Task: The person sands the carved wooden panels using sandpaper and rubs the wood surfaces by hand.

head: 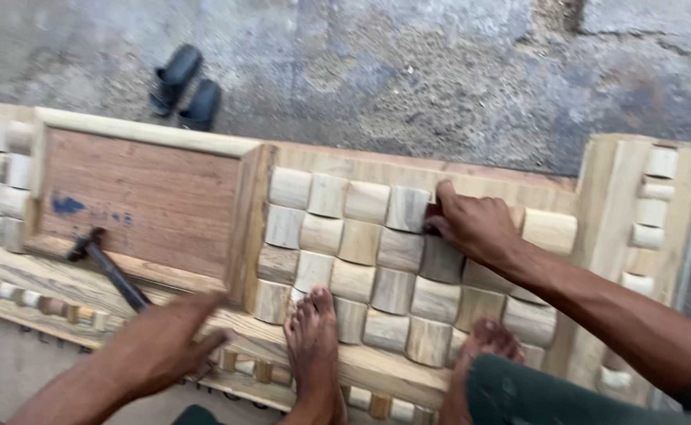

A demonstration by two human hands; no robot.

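Feet: two bare feet [314, 346] stand on the near edge of the pale carved wooden door panel [408, 370], toes on the lowest blocks.
Left hand: the left hand [160, 346] is blurred, fingers loosely spread and palm down over the near rail; it seems to hold nothing, though the blur leaves that unsure.
Hammer: a dark-handled hammer with a black metal head [105, 267] lies on the rail just beyond that hand, apart from it.
Woven blocks: curved pale wood blocks set in a basket-weave field [345, 244] fill the middle of the panel.
Right hand: the right hand [471, 224] is curled, fingertips pressed on the upper right of the field, seemingly pinching a small dark reddish piece [432, 214].
Step in hand: judging by this, a block is being seated or adjusted by hand.
Next move: it calls for a steady press there and the hammer within reach.
Flat panel: a reddish-brown flat board inset [141, 197] lies to the left.
Far ground: a pair of black sandals [184, 86] rests on grey concrete floor [440, 71].
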